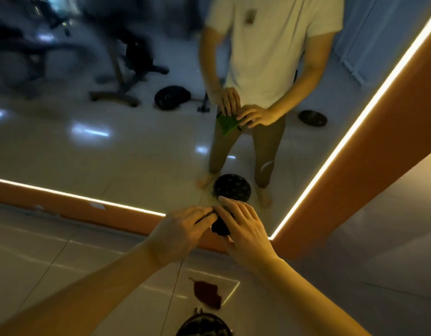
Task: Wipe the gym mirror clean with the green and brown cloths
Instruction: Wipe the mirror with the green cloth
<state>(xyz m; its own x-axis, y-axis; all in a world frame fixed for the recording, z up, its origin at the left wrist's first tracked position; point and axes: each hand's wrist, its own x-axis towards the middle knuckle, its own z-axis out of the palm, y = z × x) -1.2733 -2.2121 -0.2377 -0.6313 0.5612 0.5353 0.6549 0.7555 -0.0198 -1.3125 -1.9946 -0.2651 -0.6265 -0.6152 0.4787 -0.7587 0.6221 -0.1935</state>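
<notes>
I stand facing the gym mirror (100, 151), whose lit edge runs along an orange frame. Both hands are held together in front of it at the lower edge. My left hand (185, 226) and my right hand (243, 229) hold a bunched cloth (220, 228) between them; it looks dark from my side. In the reflection it shows as the green cloth (227, 126), hanging from both hands. The brown cloth (207, 292) lies crumpled on the floor tiles below my arms, touched by neither hand.
A dark weight plate (204, 326) lies on the floor at my feet, and its reflection (231, 187) shows just above my hands. The mirror also reflects other plates (172, 97) and blurred gym machines (127, 57). An orange wall panel (379, 154) rises at the right.
</notes>
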